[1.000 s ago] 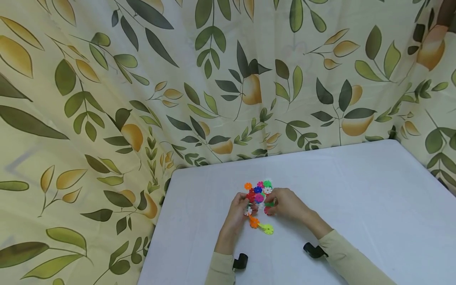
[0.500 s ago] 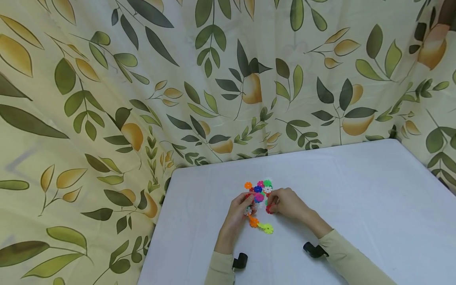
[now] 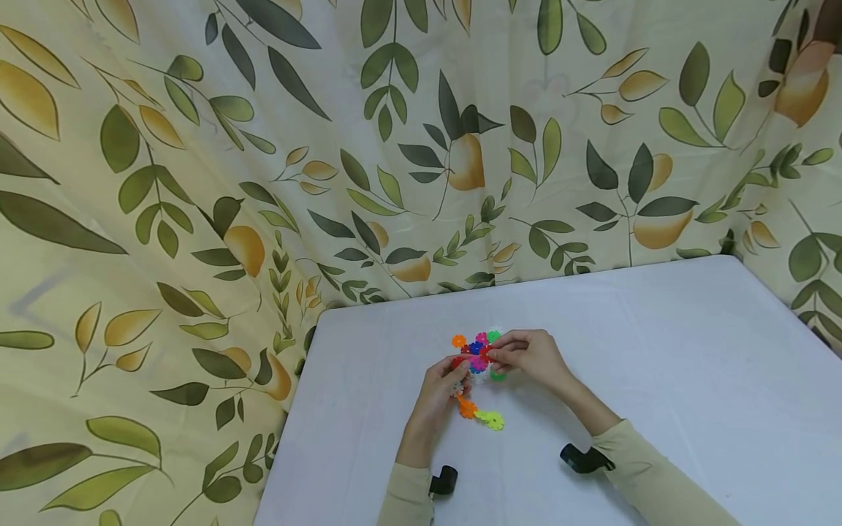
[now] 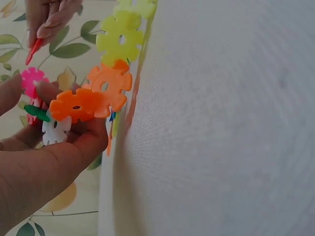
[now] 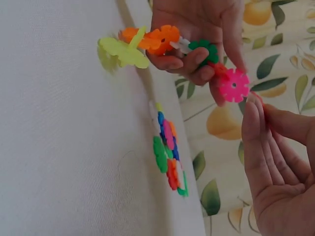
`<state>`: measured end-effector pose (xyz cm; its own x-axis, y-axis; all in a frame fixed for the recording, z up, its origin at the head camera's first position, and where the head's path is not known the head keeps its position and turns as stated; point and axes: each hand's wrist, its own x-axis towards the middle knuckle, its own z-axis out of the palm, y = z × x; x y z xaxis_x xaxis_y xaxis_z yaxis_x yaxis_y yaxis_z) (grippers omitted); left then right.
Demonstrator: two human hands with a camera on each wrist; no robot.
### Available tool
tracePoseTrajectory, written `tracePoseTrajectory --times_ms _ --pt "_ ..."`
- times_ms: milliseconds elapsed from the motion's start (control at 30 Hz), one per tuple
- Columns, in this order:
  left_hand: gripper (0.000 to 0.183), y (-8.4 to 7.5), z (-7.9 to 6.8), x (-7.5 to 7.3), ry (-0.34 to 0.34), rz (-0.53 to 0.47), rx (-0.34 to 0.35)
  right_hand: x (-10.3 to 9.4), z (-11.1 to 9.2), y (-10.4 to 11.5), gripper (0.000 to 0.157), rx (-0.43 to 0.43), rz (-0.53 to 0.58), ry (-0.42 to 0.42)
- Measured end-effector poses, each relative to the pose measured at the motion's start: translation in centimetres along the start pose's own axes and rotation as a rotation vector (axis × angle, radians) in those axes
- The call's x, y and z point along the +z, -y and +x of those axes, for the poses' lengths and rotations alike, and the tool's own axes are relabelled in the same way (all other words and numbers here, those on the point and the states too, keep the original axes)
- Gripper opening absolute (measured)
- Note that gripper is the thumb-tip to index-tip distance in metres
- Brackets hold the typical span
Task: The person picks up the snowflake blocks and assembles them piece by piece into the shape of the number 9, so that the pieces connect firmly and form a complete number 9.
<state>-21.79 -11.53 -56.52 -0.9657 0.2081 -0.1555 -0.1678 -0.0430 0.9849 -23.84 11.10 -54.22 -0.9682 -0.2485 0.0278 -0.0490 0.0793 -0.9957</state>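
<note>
My left hand point(image 3: 435, 398) grips a chain of slotted plastic flower discs. In the left wrist view its yellow discs point(image 4: 118, 39) hang at one end, followed by orange discs point(image 4: 78, 105), a white disc point(image 4: 56, 129) and a green disc point(image 4: 37, 113). A pink disc point(image 5: 234, 86) sits at the other end, beyond a red one partly covered by my left fingers. Between thumb and fingertips my right hand point(image 3: 536, 358) pinches a separate red disc point(image 4: 33, 50). In the right wrist view that red disc is right beside the pink disc's edge, seen nearly edge-on.
Several loose flower discs point(image 5: 167, 142) in mixed colours lie on the white-covered table point(image 3: 631, 365) just beyond my hands. A leaf-patterned curtain point(image 3: 421, 146) hangs behind the table and on its left side. Black wrist cameras point(image 3: 582, 459) are strapped to both forearms.
My right hand picked the red disc from the table's right side of the pile and raised it up and left to the chain's pink end. The left hand stays almost still, holding the chain.
</note>
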Motion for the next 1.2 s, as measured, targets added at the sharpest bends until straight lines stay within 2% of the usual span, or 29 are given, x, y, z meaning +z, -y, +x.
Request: tracePoseTrajectory --times_ms 367,600,767,1000,1200 --pt "0.036 -0.21 -0.07 0.11 -0.001 -0.008 0.006 0.13 -0.07 0.45 0.016 -0.007 -0.006 -0.009" --pt "0.030 -0.21 -0.09 0.00 0.036 -0.019 0.015 0.19 -0.11 0.13 0.016 -0.015 -0.051 -0.006" --pt "0.027 -0.10 -0.05 0.05 0.044 -0.037 0.029 0.18 -0.20 0.17 0.014 -0.023 -0.046 -0.012" --pt "0.026 -0.01 -0.11 0.15 0.046 -0.058 0.034 0.04 -0.19 0.00 0.016 -0.008 -0.018 0.012" --pt "0.025 -0.05 -0.11 0.05 0.056 -0.032 0.027 -0.06 -0.06 -0.10 0.014 -0.016 -0.020 0.041"
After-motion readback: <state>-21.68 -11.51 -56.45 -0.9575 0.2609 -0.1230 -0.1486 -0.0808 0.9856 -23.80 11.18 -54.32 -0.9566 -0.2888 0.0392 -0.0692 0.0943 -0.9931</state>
